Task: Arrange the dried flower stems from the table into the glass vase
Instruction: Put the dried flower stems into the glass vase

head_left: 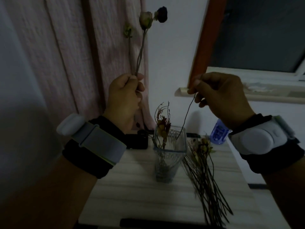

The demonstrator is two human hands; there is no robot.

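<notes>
Head view, left hand fingers curled around upright dried rose stems, right hand pinching thin bare stem above square glass vase, loose stems on table.

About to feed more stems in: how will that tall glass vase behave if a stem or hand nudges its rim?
The glass vase looks tall and narrow-based, so it is probably apt to tip from a sideways nudge. Only a few sprigs sit inside and no water shows, so it likely has little ballast. On the smooth table it may slide first.
</notes>
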